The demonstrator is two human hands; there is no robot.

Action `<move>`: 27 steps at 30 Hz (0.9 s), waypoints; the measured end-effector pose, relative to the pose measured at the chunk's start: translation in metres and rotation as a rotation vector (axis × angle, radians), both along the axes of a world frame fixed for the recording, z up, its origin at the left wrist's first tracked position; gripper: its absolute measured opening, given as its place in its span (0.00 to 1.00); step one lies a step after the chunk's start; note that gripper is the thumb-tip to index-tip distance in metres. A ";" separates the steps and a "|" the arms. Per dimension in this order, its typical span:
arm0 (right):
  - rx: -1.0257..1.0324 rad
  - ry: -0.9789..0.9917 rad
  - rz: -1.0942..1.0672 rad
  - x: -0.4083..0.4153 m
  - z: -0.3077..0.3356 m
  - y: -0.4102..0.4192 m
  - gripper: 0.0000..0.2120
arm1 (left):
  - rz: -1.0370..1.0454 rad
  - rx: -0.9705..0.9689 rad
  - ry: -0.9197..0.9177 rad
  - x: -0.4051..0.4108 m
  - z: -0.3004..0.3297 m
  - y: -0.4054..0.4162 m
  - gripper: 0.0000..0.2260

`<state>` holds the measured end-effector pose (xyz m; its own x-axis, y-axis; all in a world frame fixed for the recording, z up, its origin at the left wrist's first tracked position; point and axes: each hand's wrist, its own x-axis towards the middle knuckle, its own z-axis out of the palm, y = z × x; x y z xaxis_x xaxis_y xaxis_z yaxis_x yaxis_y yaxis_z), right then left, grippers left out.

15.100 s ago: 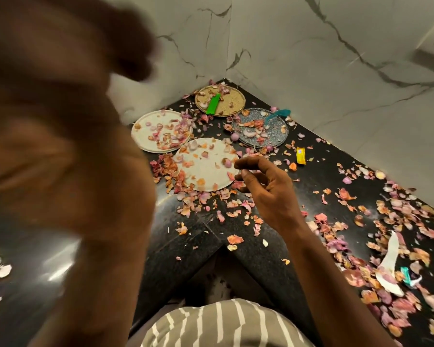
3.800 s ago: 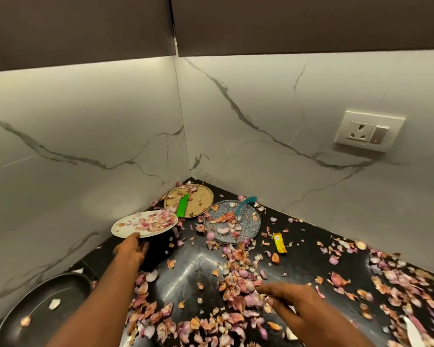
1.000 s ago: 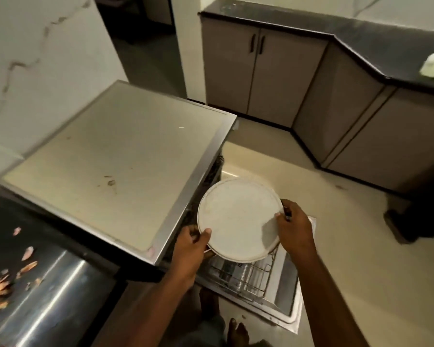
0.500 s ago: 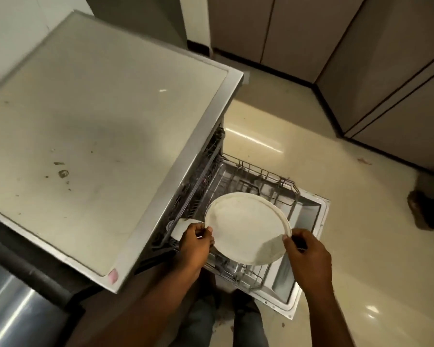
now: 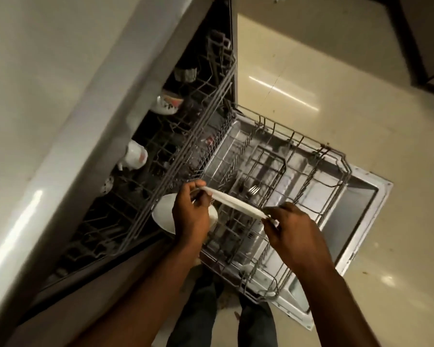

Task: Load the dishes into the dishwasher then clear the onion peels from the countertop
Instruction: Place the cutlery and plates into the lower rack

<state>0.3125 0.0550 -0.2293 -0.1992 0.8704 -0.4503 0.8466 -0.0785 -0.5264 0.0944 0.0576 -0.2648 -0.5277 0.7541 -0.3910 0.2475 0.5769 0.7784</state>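
White plate [image 5: 236, 202] edge-on over lower rack [image 5: 273, 196], pinched at 10 o'clock rim by left hand [image 5: 189, 216], at 4 o'clock rim by right hand [image 5: 292, 230]. Keep vertical, drop between tines, clear of second plate [image 5: 164, 216] at 8 o'clock and fork [image 5: 253, 189] at 1.

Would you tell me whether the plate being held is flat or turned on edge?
On edge: only the white plate's thin rim shows, pinched between left hand and right hand.
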 end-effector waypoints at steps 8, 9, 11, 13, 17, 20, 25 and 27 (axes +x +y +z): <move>0.104 0.098 -0.145 -0.040 -0.054 0.045 0.11 | -0.051 -0.055 -0.057 -0.004 -0.042 -0.003 0.23; 0.128 0.126 -0.165 -0.044 -0.057 0.052 0.11 | -0.063 -0.072 -0.063 -0.004 -0.045 -0.006 0.23; 0.186 0.176 -0.212 -0.051 -0.064 0.069 0.12 | -0.079 -0.096 -0.084 -0.003 -0.052 -0.012 0.22; 0.230 0.198 -0.253 -0.057 -0.075 0.090 0.10 | -0.084 -0.112 -0.104 -0.004 -0.057 -0.015 0.21; 0.188 0.098 -0.223 -0.069 -0.100 0.130 0.09 | -0.092 -0.128 -0.112 -0.007 -0.062 -0.013 0.20; 0.074 0.080 -0.203 -0.075 -0.116 0.139 0.09 | -0.102 -0.125 -0.083 -0.011 -0.065 -0.008 0.20; -0.150 0.060 -0.188 -0.082 -0.143 0.116 0.06 | -0.088 -0.128 -0.079 -0.017 -0.069 -0.005 0.20; -0.193 0.015 -0.174 -0.080 -0.154 0.106 0.06 | -0.096 -0.125 -0.083 -0.017 -0.069 -0.006 0.20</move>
